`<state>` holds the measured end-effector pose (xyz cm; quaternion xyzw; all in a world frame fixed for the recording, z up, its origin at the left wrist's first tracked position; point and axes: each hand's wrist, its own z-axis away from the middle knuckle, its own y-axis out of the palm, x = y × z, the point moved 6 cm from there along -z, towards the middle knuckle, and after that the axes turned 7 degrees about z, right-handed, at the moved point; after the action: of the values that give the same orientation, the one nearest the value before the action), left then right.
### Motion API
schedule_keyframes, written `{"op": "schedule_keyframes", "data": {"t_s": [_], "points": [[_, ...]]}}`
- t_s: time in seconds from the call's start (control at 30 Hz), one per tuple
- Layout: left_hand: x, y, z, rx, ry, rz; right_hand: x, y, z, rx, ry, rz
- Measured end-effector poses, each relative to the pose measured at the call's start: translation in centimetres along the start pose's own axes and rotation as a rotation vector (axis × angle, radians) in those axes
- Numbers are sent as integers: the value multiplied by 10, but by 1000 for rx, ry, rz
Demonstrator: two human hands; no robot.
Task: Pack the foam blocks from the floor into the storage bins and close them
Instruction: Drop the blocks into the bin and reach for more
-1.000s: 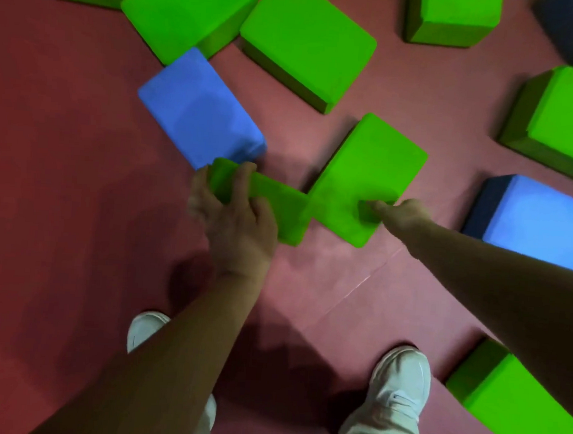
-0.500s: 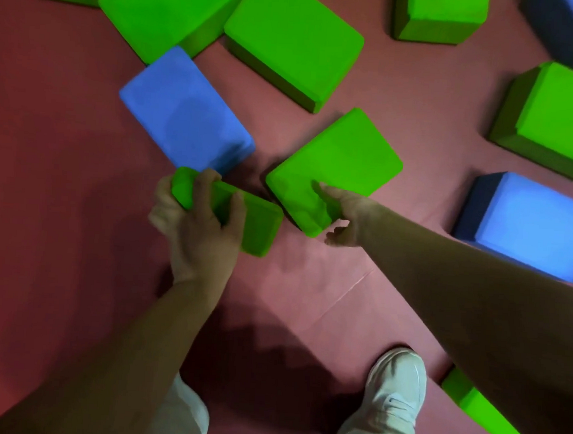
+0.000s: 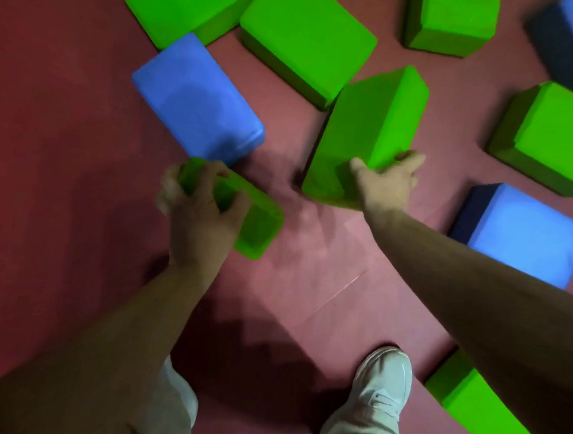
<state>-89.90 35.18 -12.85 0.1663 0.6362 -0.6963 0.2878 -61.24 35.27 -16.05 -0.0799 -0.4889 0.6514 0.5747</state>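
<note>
Both hands loaded. Left hand (image 3: 201, 208) has its fingers curled over the far-left end of the left block (image 3: 261, 225), green, clamped on it. Right hand (image 3: 386, 182) clamps the near end of the right block (image 3: 368, 121), also green: thumb on the near face, fingers wrapped round the right edge.

The left block's long axis runs from far-left to near-right, trailing off past the knuckles. The right block's long axis runs straight away from its hand, leaning slightly right. It is tipped, with a side face showing. We cannot tell whether either block is clear of the floor (image 3: 65, 136).

We see no bins, so the way to them cannot be read from here. We judge the next step to be a lift and carry, each block swinging from one end.

A blue block (image 3: 198, 100) lies just beyond the left hand, nearer to it than to the right. More green blocks (image 3: 306, 33) lie farther out.

We find no writing, brand or label on the blocks or the shoe (image 3: 383, 387).
</note>
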Motion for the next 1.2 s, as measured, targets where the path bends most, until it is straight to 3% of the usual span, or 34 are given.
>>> {"op": "schedule_keyframes", "data": {"t_s": [0.17, 0.3, 0.37, 0.5, 0.57, 0.67, 0.77, 0.87, 0.97, 1.07, 1.2], "points": [[-23, 10, 6, 208, 217, -26, 26, -50, 24, 113, -332, 535], [-27, 16, -1, 255, 256, -6, 43, -53, 39, 182, -460, 860], [-26, 21, -9, 261, 174, 44, 50, -41, 42, 191, -515, 858], [-13, 19, -21, 167, -269, 181, 63, -23, 54, 146, -627, 734], [-12, 17, -21, 189, -285, 127, 58, -16, 58, 151, -636, 779], [-6, 19, -17, 228, -325, 146, 40, -2, 62, 245, -499, 1008], [-5, 15, -11, 250, -410, 172, 41, -3, 69, 326, -442, 824], [-21, -7, -17, 194, -397, 190, 60, -36, 65, 281, -392, 581], [-58, -51, -39, 199, -432, 218, 105, -87, 67, 169, -400, 475], [-115, -109, -81, 233, -333, 278, 172, -149, 84, 115, -460, 517], [-217, -232, -130, 184, -249, 322, 284, -245, 131, 31, -497, 558]]}}
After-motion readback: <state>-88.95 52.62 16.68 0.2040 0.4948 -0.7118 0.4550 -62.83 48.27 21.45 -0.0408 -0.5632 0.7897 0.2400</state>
